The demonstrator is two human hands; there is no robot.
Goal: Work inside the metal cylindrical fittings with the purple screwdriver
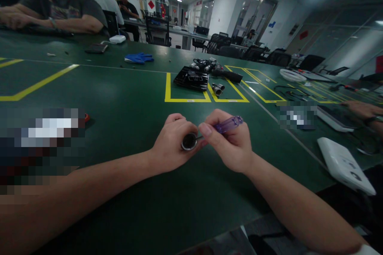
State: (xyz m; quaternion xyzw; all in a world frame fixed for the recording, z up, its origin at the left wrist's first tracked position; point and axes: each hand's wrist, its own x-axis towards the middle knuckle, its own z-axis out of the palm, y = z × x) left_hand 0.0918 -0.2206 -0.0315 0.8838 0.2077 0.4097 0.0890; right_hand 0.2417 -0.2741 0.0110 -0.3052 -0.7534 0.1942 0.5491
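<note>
My left hand (170, 145) is wrapped round a short metal cylinder (189, 142), its round open end facing me and its dark hollow inside showing. The rest of the cylinder is hidden by my fingers. In my right hand (235, 149) is a screwdriver with a clear purple handle (229, 124), gripped between thumb and fingers. Its thin shaft points left to the cylinder's rim; whether the tip touches it I cannot tell. Both hands are close together above the green table (134, 203).
Beyond my hands, yellow tape frames hold a shiny black bag (192, 78), metal cylinders (218, 89) and a pile of dark metal parts (206, 64). A blue glove (139, 58) lies further left. At right are a white device (345, 163) and another person's hand (363, 110).
</note>
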